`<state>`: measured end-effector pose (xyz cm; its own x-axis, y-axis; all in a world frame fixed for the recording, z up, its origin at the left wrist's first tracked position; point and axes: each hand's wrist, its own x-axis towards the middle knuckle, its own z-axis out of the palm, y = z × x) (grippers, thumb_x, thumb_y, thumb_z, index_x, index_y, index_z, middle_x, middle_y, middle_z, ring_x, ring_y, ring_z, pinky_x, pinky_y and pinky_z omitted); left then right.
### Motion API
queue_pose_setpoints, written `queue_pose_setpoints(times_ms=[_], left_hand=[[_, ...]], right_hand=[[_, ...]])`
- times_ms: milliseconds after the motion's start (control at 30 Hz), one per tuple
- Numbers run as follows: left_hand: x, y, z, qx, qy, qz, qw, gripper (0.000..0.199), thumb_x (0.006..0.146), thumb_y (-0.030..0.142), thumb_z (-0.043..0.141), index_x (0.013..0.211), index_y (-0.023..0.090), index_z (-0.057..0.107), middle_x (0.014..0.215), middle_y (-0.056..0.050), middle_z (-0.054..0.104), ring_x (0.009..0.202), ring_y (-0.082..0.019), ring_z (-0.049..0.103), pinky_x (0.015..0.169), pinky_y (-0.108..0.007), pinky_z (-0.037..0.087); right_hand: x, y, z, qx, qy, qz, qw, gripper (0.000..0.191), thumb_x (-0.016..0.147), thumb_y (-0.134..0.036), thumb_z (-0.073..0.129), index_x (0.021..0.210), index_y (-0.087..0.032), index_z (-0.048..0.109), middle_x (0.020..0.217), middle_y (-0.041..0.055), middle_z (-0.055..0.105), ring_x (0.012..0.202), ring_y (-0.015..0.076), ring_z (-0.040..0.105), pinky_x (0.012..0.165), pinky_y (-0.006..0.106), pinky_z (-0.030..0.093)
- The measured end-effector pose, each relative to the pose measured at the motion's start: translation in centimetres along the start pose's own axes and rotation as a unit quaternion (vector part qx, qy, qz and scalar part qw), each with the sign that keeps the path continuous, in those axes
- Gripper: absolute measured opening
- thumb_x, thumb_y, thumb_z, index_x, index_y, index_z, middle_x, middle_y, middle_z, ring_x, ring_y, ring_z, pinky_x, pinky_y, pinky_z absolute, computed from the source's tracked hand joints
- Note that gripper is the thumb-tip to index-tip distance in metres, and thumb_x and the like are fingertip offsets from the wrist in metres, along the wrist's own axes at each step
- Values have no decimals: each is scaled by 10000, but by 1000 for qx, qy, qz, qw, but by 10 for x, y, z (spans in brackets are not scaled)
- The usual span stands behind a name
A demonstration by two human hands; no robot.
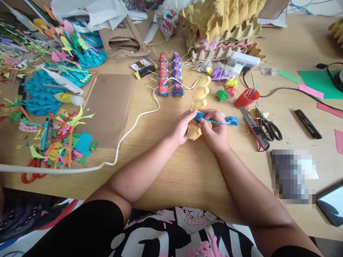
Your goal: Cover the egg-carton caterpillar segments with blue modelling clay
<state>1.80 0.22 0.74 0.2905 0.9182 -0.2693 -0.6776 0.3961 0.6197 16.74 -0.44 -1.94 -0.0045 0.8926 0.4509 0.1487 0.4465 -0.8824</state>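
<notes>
A yellow egg-carton strip [194, 131] lies near the middle of the table, its far cups reaching away from me. My left hand [180, 127] closes on its left side, thumb beside a patch of blue clay [198, 116] on one cup. In my right hand [215, 132] is a thin blue stick tool [215, 122], pinched between thumb and fingers, its left end at the blue clay. A bag of blue clay [232, 120] sits just right of that hand. Beyond, two painted strips, one red and blue [163, 74], one purple [176, 74], stand side by side with pins stuck in them.
Scissors [268, 128], a red-handled cutter [256, 132] and a red cup [247, 98] are right of my hands. A white cable [139, 116] crosses the left side past a cardboard sheet [109, 107]. Paper scraps [60, 150] lie left; stacked egg trays [222, 25] stand behind.
</notes>
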Motion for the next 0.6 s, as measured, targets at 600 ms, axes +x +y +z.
queue_pose_setpoints(times_ms=[600], left_hand=[[-3,0,6,3,16,-6,1000,127,1040,292,791,966,189,794,870,-4,826,741,-93,794,728,-170,576]], right_hand=[[1,-4,1,5,13,11,1000,378,987,-606,795,880,-288,621,1007,42,770,1106,265,757,1046,488,610]])
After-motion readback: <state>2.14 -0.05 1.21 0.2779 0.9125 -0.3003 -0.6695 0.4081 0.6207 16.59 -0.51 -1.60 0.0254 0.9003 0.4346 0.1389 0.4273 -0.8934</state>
